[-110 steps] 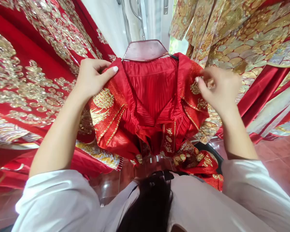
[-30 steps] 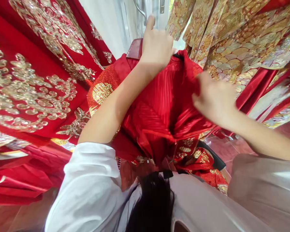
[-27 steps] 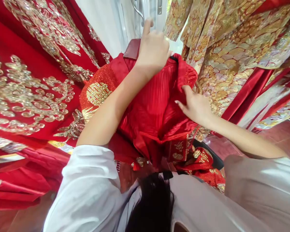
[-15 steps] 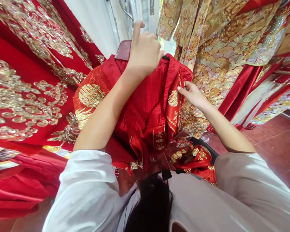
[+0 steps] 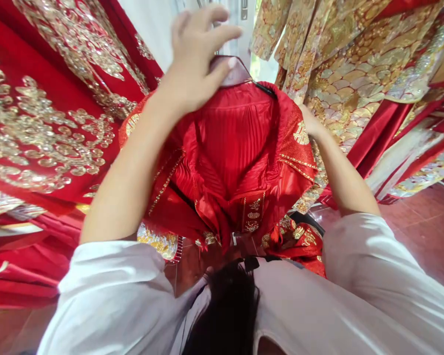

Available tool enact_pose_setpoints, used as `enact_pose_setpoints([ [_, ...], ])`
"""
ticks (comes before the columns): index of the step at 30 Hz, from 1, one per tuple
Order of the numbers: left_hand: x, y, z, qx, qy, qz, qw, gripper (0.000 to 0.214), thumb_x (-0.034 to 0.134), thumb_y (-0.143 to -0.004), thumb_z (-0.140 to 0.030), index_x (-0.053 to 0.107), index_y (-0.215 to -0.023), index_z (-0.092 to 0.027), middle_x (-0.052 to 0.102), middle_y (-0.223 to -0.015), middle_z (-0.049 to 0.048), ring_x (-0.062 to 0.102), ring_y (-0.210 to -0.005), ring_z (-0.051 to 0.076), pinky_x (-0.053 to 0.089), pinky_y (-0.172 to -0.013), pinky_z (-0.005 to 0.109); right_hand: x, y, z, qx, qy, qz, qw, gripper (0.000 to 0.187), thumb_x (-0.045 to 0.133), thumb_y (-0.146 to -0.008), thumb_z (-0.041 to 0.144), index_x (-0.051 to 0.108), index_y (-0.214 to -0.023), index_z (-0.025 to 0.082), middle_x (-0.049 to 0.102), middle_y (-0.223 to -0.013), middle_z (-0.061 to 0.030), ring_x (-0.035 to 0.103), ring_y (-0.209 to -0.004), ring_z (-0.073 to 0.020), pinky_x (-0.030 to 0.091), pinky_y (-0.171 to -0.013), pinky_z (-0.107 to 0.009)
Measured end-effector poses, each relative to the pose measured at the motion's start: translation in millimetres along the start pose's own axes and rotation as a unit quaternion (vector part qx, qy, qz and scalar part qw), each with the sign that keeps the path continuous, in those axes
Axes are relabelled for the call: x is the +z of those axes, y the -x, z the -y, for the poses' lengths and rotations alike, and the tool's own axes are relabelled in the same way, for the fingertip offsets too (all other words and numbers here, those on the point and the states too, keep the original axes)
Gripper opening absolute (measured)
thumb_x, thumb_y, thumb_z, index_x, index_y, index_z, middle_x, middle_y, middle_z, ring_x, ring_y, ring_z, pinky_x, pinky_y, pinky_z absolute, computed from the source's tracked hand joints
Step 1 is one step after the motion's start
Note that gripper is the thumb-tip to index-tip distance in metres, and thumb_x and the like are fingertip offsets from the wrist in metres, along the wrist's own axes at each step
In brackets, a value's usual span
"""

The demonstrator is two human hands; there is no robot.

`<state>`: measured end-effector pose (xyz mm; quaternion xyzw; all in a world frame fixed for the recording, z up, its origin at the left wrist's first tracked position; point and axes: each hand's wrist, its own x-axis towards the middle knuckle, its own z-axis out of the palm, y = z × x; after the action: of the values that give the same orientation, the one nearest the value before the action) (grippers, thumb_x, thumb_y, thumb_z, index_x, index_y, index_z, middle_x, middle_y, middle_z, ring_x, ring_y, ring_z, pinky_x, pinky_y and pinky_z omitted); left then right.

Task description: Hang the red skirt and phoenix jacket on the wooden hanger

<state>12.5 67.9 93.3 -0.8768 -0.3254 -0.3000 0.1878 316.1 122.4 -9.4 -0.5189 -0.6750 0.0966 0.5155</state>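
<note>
A red jacket [image 5: 233, 143] with gold embroidery hangs open in front of me on a dark red hanger [image 5: 239, 75], showing its pleated red lining. My left hand [image 5: 194, 56] is raised over the top of the hanger with the fingers spread and the thumb touching the hanger. My right hand [image 5: 310, 125] is at the jacket's right shoulder, next to a gold emblem. Its fingers are hidden behind the cloth there.
Red robes with heavy gold embroidery [image 5: 40, 123] hang close on the left. Gold scale-patterned robes [image 5: 355, 59] hang close on the right. More red and gold cloth [image 5: 299, 239] lies low under the jacket. Red floor tiles [image 5: 429, 231] show at the lower right.
My left hand has come off the jacket's collar and opened above the hanger. My right hand has slid up to the right shoulder, and the jacket now hangs spread open.
</note>
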Motion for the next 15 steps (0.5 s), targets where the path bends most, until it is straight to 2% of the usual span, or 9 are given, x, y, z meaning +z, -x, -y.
enact_pose_setpoints([
  [2,-13.2,32.3,16.8,-0.058,-0.047,-0.017,0.997,0.048,0.047,-0.089,-0.036,0.049,-0.131,-0.014,0.048,-0.128,0.0058,0.039,-0.128,0.022,0.019,-0.108,0.044,-11.9,10.1,-0.6,0.001,-0.004,0.048,0.999,0.029,0.055,-0.08,0.012,0.05,-0.051,0.009,0.048,-0.052,0.0071,0.037,-0.051,0.0006,0.031,-0.053,-0.016],
  [4,-18.2,64.5,30.4,-0.122,-0.04,0.023,0.991,0.049,0.042,-0.091,-0.04,0.048,-0.13,-0.01,0.055,-0.115,0.0079,0.047,-0.119,0.026,0.03,-0.103,0.047,-26.8,16.4,9.1,-0.049,-0.028,0.066,0.996,0.02,0.05,-0.086,0.018,0.064,-0.077,0.007,0.064,-0.077,0.0003,0.051,-0.065,-0.0004,0.037,-0.063,-0.018],
  [5,-17.7,78.0,35.4,-0.148,-0.034,0.043,0.987,0.05,0.041,-0.091,-0.043,0.049,-0.127,-0.009,0.057,-0.108,0.0085,0.052,-0.112,0.027,0.036,-0.099,0.047,-32.2,18.4,16.3,-0.084,-0.029,0.078,0.993,0.02,0.053,-0.085,0.02,0.066,-0.095,0.009,0.066,-0.095,-0.0028,0.056,-0.076,-0.0016,0.039,-0.069,-0.019],
  [7,-13.0,96.7,42.4,-0.175,-0.035,0.054,0.982,0.052,0.038,-0.092,-0.049,0.052,-0.12,-0.008,0.058,-0.098,0.0084,0.057,-0.1,0.026,0.042,-0.093,0.047,-35.9,20.4,31.6,-0.14,0.006,0.12,0.983,0.039,0.065,-0.077,0.021,0.061,-0.116,0.015,0.063,-0.114,-0.0035,0.058,-0.091,-0.004,0.039,-0.078,-0.02],
  [8,-10.3,101.5,45.2,-0.177,-0.039,0.047,0.982,0.053,0.036,-0.092,-0.053,0.054,-0.115,-0.008,0.057,-0.093,0.0075,0.058,-0.095,0.025,0.043,-0.091,0.047,-34.5,20.4,38.4,-0.155,0.028,0.128,0.979,0.043,0.07,-0.073,0.022,0.062,-0.115,0.016,0.064,-0.111,-0.0017,0.058,-0.09,-0.0044,0.038,-0.08,-0.02],
  [9,-8.1,103.5,48.2,-0.173,-0.038,0.038,0.983,0.057,0.033,-0.092,-0.057,0.055,-0.111,-0.009,0.056,-0.088,0.0062,0.058,-0.092,0.023,0.043,-0.091,0.047,-31.6,19.6,44.2,-0.158,0.04,0.122,0.979,0.04,0.073,-0.071,0.022,0.066,-0.109,0.016,0.067,-0.101,0.0005,0.058,-0.085,-0.0039,0.037,-0.078,-0.019],
  [11,-5.7,101.3,56.7,-0.166,-0.016,0.025,0.986,0.068,0.024,-0.09,-0.067,0.058,-0.1,-0.008,0.051,-0.078,0.003,0.057,-0.087,0.02,0.042,-0.092,0.048,-23.6,15.3,52.6,-0.144,0.017,0.103,0.984,0.022,0.073,-0.07,0.022,0.071,-0.09,0.012,0.065,-0.077,0.0051,0.053,-0.071,-0.0013,0.034,-0.072,-0.017],
  [13,-4.7,94.6,69.3,-0.176,0.039,0.029,0.983,0.08,0.021,-0.082,-0.078,0.058,-0.085,-0.008,0.044,-0.07,0.0007,0.056,-0.081,0.017,0.043,-0.092,0.05,-15.7,7.3,59.0,-0.125,-0.026,0.09,0.988,0.013,0.074,-0.068,0.02,0.068,-0.071,0.008,0.053,-0.057,0.0092,0.043,-0.058,0.0021,0.029,-0.062,-0.015],
  [15,-1.9,87.0,84.0,-0.216,0.13,0.048,0.967,0.083,0.023,-0.075,-0.085,0.055,-0.077,-0.008,0.044,-0.068,0.0001,0.055,-0.078,0.015,0.044,-0.09,0.052,-9.1,-3.1,65.5,-0.124,-0.052,0.095,0.986,0.022,0.071,-0.069,0.02,0.059,-0.057,0.005,0.04,-0.049,0.0106,0.032,-0.051,0.0039,0.023,-0.054,-0.014],
])
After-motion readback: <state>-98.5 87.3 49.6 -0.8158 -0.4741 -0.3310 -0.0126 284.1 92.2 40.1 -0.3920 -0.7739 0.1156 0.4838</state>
